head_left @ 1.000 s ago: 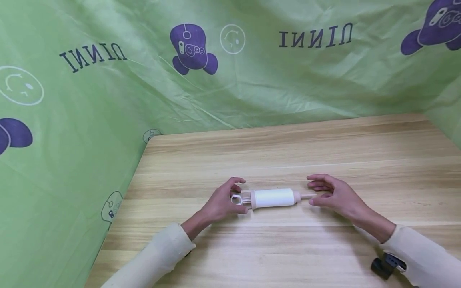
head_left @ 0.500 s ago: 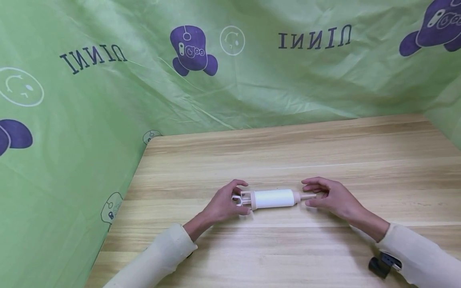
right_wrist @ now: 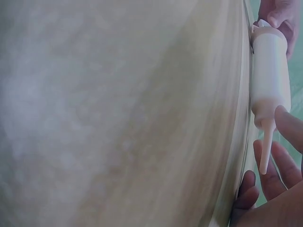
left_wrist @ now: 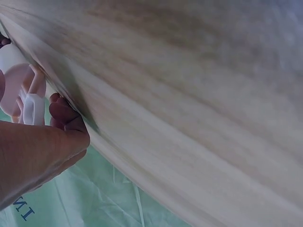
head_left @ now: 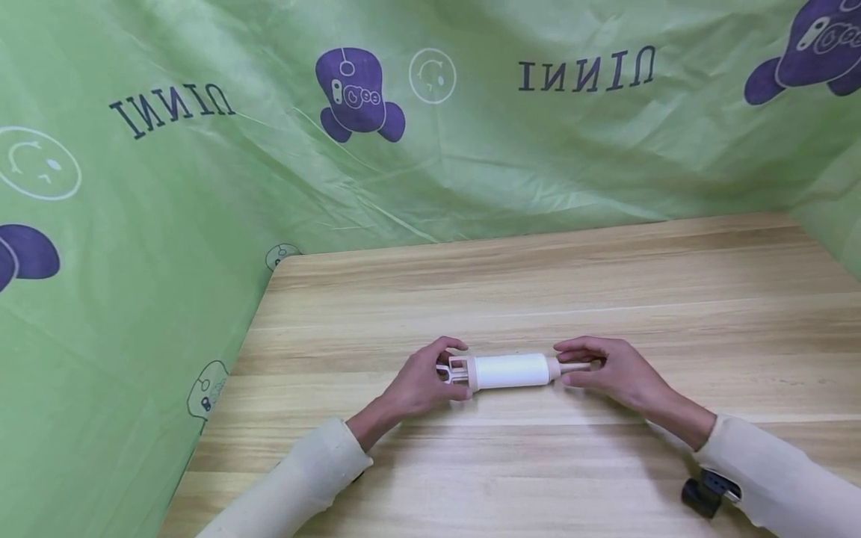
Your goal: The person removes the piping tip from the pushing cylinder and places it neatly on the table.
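Observation:
A syringe-like tube (head_left: 513, 371) with a white barrel, pale pink end caps, a thin nozzle and a pull handle lies sideways on the wooden table. My left hand (head_left: 422, 381) is around its handle end, thumb on the near side and bent fingers on the far side; a gap shows between them. My right hand (head_left: 622, 371) surrounds the nozzle, with the thumb near the pink cap and the fingers loosely bent beyond it. In the right wrist view the nozzle (right_wrist: 266, 149) stands between thumb and fingers, not visibly squeezed. Whether any fingertip touches the tube is unclear.
The wood-grain table (head_left: 471, 478) spreads around the tube on all sides. Green cloth (head_left: 471, 172) with purple prints hangs behind it and along the left and right. A black device (head_left: 709, 493) sits at the right sleeve.
My right hand has moved left along the nozzle toward the barrel. The left hand has shifted slightly right, closer to the barrel's collar. The tube stays in place.

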A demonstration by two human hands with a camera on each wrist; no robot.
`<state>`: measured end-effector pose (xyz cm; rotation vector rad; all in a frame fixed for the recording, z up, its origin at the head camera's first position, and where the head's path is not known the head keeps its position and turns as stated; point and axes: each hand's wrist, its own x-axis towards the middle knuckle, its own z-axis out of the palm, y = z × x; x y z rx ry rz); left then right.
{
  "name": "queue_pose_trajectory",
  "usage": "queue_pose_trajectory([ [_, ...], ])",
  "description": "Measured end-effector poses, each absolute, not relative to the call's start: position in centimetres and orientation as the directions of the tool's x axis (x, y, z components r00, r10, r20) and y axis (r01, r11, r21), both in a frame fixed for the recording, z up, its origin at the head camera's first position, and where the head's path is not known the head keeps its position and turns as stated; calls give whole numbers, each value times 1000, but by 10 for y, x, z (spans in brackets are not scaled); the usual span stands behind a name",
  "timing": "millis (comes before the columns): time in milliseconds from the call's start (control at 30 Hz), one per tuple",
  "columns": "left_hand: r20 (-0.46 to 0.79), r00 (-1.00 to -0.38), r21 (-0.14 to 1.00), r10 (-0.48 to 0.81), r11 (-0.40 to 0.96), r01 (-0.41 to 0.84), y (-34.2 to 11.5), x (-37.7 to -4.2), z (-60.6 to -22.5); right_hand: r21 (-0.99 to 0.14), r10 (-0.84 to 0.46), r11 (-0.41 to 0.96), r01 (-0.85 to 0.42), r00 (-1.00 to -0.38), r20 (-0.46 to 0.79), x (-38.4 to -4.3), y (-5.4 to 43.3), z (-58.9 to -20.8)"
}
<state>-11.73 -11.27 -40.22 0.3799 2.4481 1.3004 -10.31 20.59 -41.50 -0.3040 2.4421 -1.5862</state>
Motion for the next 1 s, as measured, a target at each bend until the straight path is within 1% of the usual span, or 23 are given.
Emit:
queue_pose_trajectory([
  [400,-171,-901,856,398,513,64,-110,-116,-406,-917,-288,398,-20,-952,-104,-103,201,-414],
  [833,-144,-908,855,394,511,87,-108,-116,-406,-907,-287,420,-29,-952,-102,-101,199,-415],
  [1000,-136,-910,864,391,496,84,-109,-115,-405,-900,-268,437,-18,-957,-111,-101,200,-413],
])
